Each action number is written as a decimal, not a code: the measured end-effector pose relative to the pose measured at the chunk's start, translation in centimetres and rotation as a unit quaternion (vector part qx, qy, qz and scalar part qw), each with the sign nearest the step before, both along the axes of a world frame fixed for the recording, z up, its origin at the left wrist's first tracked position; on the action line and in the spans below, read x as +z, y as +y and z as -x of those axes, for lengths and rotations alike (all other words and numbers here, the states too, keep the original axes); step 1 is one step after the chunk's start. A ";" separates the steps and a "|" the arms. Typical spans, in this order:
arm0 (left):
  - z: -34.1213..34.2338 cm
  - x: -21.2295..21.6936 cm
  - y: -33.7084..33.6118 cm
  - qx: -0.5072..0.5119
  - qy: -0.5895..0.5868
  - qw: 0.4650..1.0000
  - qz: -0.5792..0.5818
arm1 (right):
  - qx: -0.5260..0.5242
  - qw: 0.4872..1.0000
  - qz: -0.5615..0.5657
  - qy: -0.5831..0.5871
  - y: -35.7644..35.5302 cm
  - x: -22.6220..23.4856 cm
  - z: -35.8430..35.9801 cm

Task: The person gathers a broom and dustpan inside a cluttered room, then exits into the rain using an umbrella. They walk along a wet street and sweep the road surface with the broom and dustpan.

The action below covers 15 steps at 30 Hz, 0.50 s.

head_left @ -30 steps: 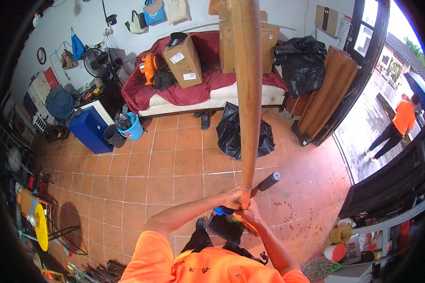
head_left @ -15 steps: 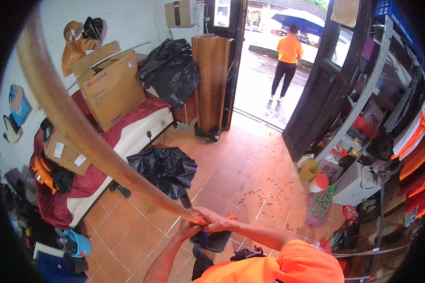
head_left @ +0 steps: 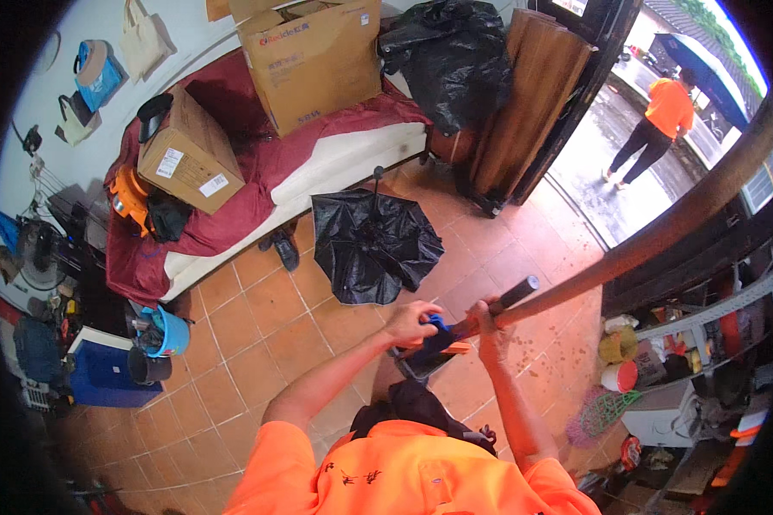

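Note:
My right hand [head_left: 487, 333] is wrapped around a long wooden pole [head_left: 627, 257], which rises toward the upper right. Beside the pole's lower end, my left hand [head_left: 414, 324] is closed on a small blue piece [head_left: 438, 324] whose kind I cannot make out. A black cylindrical handle [head_left: 519, 293] sticks out just past my right hand; what it joins is hidden. Below my hands a dark tray-like thing [head_left: 421, 365] shows in part, with an orange strip [head_left: 460, 348] by it. An open black umbrella [head_left: 374, 245] lies on the floor beyond my left hand.
A sofa with a red cover [head_left: 318, 146] carries cardboard boxes [head_left: 313, 64]. Rolled brown panels [head_left: 532, 94] stand by the doorway, where a person in orange [head_left: 668, 107] is outside under an umbrella. At left is a blue bucket [head_left: 173, 332]; at right, a cluttered metal shelf [head_left: 704, 313].
The pole has swung from the upper left to the upper right. My left hand has left the pole for the blue piece. The view has turned left.

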State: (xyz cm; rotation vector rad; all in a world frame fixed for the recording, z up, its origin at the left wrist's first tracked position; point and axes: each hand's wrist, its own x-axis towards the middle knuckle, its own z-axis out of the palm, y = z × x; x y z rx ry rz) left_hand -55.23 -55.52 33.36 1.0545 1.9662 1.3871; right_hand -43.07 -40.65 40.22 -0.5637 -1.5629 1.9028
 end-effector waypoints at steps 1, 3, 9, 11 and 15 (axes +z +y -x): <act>1.7 -1.0 -1.1 0.038 -0.074 0.996 -0.028 | 0.001 1.000 -0.007 0.008 0.8 -0.5 0.8; 6.0 -3.1 -3.0 0.144 -0.264 0.952 0.051 | -0.003 1.000 -0.022 0.013 2.5 -2.3 2.4; 18.3 -6.4 -1.3 0.220 -0.491 0.842 0.023 | -0.073 0.990 -0.042 -0.112 6.9 -6.2 7.7; 22.9 -9.9 -0.5 0.256 -0.530 0.808 -0.009 | -0.064 0.982 0.053 -0.167 6.8 -3.6 10.5; 34.7 -20.7 2.0 0.302 -0.600 0.735 -0.092 | -0.086 0.980 0.038 -0.175 8.5 -9.9 12.4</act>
